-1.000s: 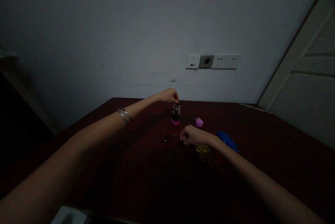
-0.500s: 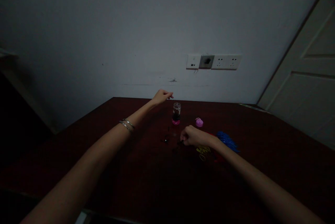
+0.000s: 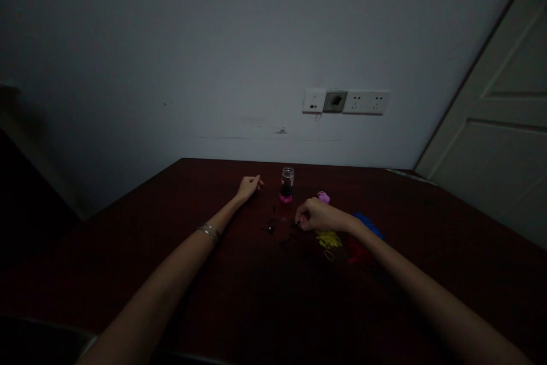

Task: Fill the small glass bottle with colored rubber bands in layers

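Note:
My right hand (image 3: pixel 314 215) is low over the table, its fingers pinched on a small dark thing (image 3: pixel 297 224) too dim to name. Beside it lie several thin dark pieces (image 3: pixel 270 229) and a bunch of yellow loops (image 3: pixel 329 240). My left hand (image 3: pixel 250 187) rests near the tabletop, left of the jar, fingers curled in and nothing visible in them. The clear open jar (image 3: pixel 287 181) stands upright between and behind the hands, with dark contents and a pink bottom. A small pink-purple object (image 3: pixel 323 197) sits just behind my right hand, partly hidden by it.
Blue strands (image 3: pixel 368 224) and a dim red bunch (image 3: pixel 359 252) lie by my right forearm, partly covered. The dark red table (image 3: pixel 213 177) meets a pale wall (image 3: pixel 239 57) with a row of sockets (image 3: pixel 365 102). A door (image 3: pixel 491 126) stands at the right.
My left hand has moved down and to the left, from above and beside the jar's mouth to near the tabletop. My right hand has risen slightly, still pinching, and more yellow loops show.

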The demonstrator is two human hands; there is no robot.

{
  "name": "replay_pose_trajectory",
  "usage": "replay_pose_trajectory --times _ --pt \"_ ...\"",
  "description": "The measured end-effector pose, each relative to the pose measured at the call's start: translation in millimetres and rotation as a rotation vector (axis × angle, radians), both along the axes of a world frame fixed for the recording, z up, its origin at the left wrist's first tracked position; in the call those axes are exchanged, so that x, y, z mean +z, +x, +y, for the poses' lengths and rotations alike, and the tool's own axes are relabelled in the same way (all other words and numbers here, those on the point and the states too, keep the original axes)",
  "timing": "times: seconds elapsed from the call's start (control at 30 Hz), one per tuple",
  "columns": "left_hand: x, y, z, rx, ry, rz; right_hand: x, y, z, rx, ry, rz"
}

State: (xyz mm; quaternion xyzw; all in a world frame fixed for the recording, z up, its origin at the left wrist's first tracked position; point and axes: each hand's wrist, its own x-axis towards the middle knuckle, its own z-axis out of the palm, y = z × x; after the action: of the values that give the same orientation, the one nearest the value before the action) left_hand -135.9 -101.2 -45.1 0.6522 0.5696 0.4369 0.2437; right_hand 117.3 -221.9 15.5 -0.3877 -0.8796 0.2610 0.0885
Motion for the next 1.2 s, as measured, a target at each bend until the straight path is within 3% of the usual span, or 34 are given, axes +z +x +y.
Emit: replay_pose_trajectory --times 0.27,0.47,0.77,1.2 --pt "0.6 3 -5 -0.036 0.018 0.017 75.6 1 33 -0.080 0.028 0.119" --pt "-0.4 3 -4 -0.028 0.006 0.033 118.4 -20 70 -0.125 0.140 -0.001" --pt "-2.0 3 -2 -0.023 -0.007 0.046 119.8 -42 100 -0.186 0.075 -0.184" --pt "-1.1 3 -3 -0.034 0.006 0.071 118.8 -40 104 -0.148 0.088 -0.164"
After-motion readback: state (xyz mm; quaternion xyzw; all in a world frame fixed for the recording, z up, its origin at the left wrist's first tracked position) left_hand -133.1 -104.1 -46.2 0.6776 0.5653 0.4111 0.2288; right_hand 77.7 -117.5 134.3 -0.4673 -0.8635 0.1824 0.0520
